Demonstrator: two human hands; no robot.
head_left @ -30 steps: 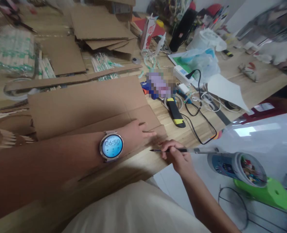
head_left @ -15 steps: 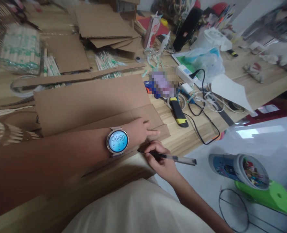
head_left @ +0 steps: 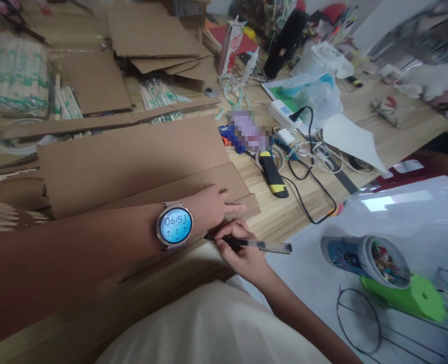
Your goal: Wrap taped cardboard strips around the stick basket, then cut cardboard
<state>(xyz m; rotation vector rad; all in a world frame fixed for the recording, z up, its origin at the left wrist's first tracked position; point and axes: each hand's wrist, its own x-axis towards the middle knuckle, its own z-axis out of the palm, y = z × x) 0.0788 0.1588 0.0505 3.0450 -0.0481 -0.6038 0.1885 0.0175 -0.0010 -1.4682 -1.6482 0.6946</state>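
Observation:
A large piece of brown cardboard (head_left: 133,159) lies near the table's front edge. My left hand (head_left: 216,205), below a round watch (head_left: 174,225) on the wrist, rests on it with fingers spread, pressing the cardboard near its right end. Close by on the near side, my right hand (head_left: 241,245) pinches a black pen (head_left: 252,243). The pen's tip is at the near edge of the cardboard, beside my left hand. Its clear rear end points right.
A black and yellow utility knife (head_left: 273,174) lies right of the cardboard, beside cables and a white power strip (head_left: 284,114). Cardboard sheets (head_left: 151,35) and bundled sticks (head_left: 15,76) are behind. A bucket (head_left: 364,260) stands at the lower right; a person's arm (head_left: 446,162) shows at the right edge.
My right hand has moved slightly left with the pen along the cardboard's near edge. The whole view has shifted a little, and my left hand stays spread on the cardboard.

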